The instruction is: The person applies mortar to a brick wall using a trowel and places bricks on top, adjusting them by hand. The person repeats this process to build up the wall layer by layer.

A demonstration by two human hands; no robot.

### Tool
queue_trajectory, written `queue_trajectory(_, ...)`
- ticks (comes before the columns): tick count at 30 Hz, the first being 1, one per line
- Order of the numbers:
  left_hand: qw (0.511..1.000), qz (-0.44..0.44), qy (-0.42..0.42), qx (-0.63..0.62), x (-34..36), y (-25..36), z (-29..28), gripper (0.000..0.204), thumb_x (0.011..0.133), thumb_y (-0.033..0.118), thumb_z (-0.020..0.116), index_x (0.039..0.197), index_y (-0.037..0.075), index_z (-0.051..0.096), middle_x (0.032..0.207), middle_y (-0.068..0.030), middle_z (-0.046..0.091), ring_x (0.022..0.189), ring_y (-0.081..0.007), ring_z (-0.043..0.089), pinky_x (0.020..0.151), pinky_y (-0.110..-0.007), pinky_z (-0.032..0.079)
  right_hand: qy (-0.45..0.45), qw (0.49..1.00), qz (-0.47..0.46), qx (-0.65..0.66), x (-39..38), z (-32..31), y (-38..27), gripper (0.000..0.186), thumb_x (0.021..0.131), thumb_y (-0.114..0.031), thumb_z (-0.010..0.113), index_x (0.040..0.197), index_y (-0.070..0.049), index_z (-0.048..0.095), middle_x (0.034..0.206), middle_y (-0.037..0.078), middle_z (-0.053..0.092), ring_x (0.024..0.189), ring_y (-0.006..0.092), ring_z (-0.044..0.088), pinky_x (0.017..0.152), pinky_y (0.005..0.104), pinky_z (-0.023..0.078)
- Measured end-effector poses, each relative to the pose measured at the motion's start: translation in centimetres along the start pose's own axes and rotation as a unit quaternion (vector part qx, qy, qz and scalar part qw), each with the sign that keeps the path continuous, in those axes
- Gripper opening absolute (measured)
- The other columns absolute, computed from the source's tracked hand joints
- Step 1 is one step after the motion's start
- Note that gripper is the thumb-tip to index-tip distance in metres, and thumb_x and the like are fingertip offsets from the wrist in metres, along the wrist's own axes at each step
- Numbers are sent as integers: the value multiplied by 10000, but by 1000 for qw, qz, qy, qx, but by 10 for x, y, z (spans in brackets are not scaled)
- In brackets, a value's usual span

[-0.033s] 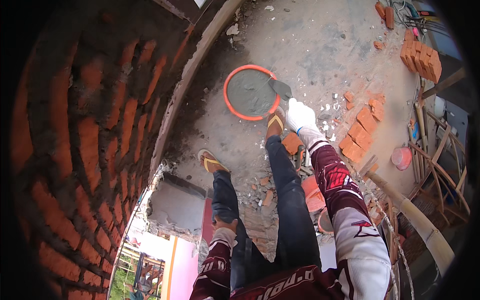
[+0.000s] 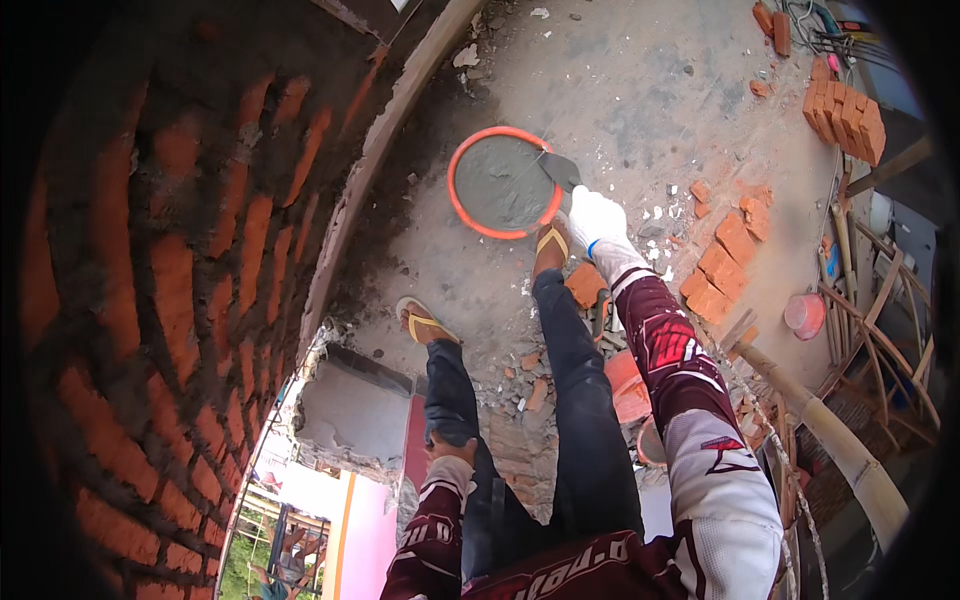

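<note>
My right hand (image 2: 597,217), in a white glove, is closed round the handle of a trowel (image 2: 561,171). The trowel's dark blade reaches over the right rim of a round orange basin (image 2: 453,196). Smooth wet grey mortar (image 2: 502,184) fills much of this basin, which stands on the floor in front of my feet. My bare left hand (image 2: 450,450) rests on my left leg near the knee, with nothing seen in it; its fingertips show only in part.
A brick wall (image 2: 173,285) with mortar smears rises on my left. Loose bricks (image 2: 722,270) lie to the right, with a brick stack (image 2: 845,118) beyond. Rubble, a pink bucket (image 2: 626,385) and a bamboo pole (image 2: 825,435) are near my right side. A small pink pail (image 2: 804,316) stands farther right.
My right hand and the trowel have shifted slightly, the hand a little left and away from me. The left hand stays on my leg.
</note>
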State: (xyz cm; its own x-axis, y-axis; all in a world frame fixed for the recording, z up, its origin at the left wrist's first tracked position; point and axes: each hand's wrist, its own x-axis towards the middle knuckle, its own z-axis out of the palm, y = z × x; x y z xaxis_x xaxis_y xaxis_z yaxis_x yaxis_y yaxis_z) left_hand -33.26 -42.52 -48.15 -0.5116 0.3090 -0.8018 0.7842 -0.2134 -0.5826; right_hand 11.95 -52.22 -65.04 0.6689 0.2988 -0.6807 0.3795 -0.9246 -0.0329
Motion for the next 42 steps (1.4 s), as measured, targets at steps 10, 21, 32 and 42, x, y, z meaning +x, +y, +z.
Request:
queue_trajectory(10,999,-30,-5,-12,-1,18,14,1127,759,576,823,1643,255,201,1628,-228,327,1489,-393,380,1195,-525,363,-84,985,-87,125,46,49,-48,374,912,-360,640,1139,-63,649,1089,229,720,1081,427,675,935,498,537)
queue_trajectory(21,999,-30,-22,-19,4,22,16,1145,763,577,824,1650,242,183,1648,-219,291,1513,-381,338,1202,-514,353,155,977,-140,-33,-4,51,-15,327,969,-346,624,1190,-110,579,936,129,623,799,345,708,721,508,560)
queue_trajectory(32,1000,-17,10,-7,1,27,-5,1095,770,563,822,1636,253,228,1632,-195,331,1489,-376,376,1194,-533,362,-107,989,-9,106,-7,3,-36,464,1000,-455,549,1158,-33,663,1089,244,725,1076,419,689,934,511,537)
queue_trajectory(42,1000,-11,22,-12,0,21,-3,1079,766,549,821,1629,257,243,1612,-201,348,1478,-385,387,1185,-545,364,-137,981,-72,115,57,28,-69,510,961,-454,553,1146,-8,718,1203,255,702,1176,420,650,1013,488,518)
